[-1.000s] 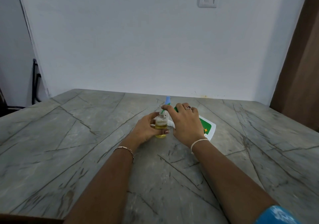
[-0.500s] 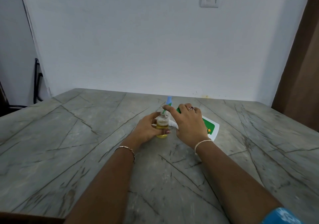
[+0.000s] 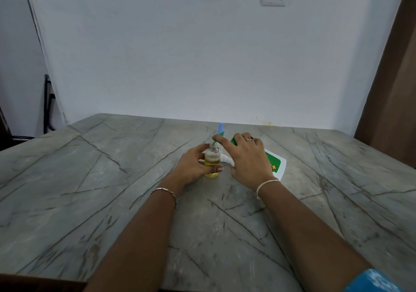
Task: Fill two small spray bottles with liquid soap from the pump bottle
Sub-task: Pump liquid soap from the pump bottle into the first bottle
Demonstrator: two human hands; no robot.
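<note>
Almost nothing had moved since the earlier frame: at frame centre my left hand [image 3: 191,168] stayed closed around 1 spray bottle [image 3: 212,160] upright on the tabletop [image 3: 90,179], while my right hand [image 3: 245,159] gripped the tilted pump bottle [image 3: 275,162].

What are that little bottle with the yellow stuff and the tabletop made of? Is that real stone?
The small bottle in the left hand looks like clear plastic or possibly glass: you see the yellow liquid and foam straight through its wall. The tabletop looks like grey marble with dark veins and a dull sheen, but it could equally be a printed laminate; the picture cannot settle it.
</note>
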